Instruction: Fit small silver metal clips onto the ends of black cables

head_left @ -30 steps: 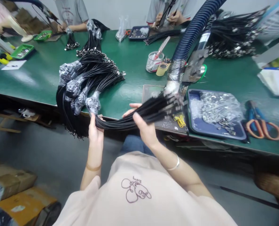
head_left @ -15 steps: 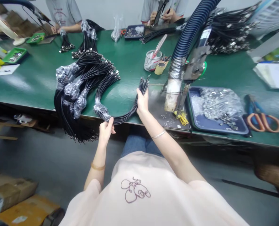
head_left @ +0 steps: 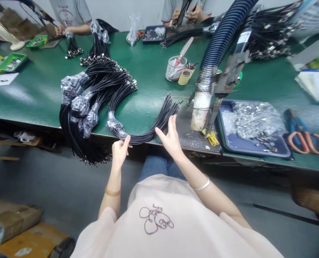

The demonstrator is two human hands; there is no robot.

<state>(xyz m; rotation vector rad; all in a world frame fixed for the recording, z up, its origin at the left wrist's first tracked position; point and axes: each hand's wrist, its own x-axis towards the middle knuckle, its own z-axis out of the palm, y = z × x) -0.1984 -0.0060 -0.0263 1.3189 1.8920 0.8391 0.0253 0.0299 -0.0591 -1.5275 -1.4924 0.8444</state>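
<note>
Cable bundle (head_left: 146, 138), left of the ribbed hose (head_left: 215, 39): wrapped, metal fittings (head_left: 134, 84) on far ends; ends nearest the hose appear bare. Left hand (head_left: 120, 150) pinches it; right hand (head_left: 171, 139) alongside, fingers spread, contact unclear.

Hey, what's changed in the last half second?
Your right hand has opened and moved back toward you, releasing its grip on the black cable bundle; the free ends have fanned rightward. Your left hand still pinches the bundle beside its plastic wrap. The blue tray hasn't moved.
</note>
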